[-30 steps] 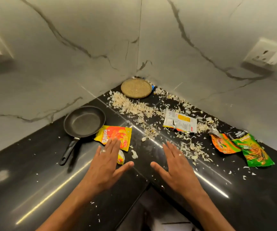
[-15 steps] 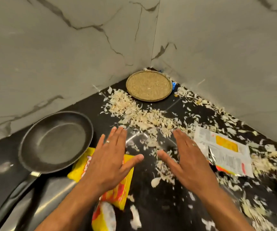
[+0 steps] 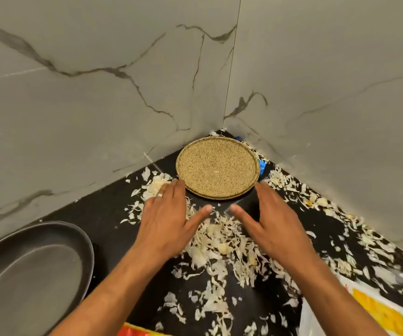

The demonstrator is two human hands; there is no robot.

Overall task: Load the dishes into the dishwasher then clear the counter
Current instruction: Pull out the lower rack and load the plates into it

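Both hands flat, grip wide, nothing held: left hand (image 3: 169, 219) and right hand (image 3: 272, 221) flank speckled plate (image 3: 217, 167) in table (image 3: 113, 209) corner, likely to lift by opposite rims. Peel scraps (image 3: 222, 246) beneath palms.

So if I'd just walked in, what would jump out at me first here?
Probably the pale shredded peelings scattered all over the black counter. Next, the two open hands, left hand and right hand, reaching toward a round speckled plate tucked into the corner of the marble walls. A dark frying pan sits at lower left.
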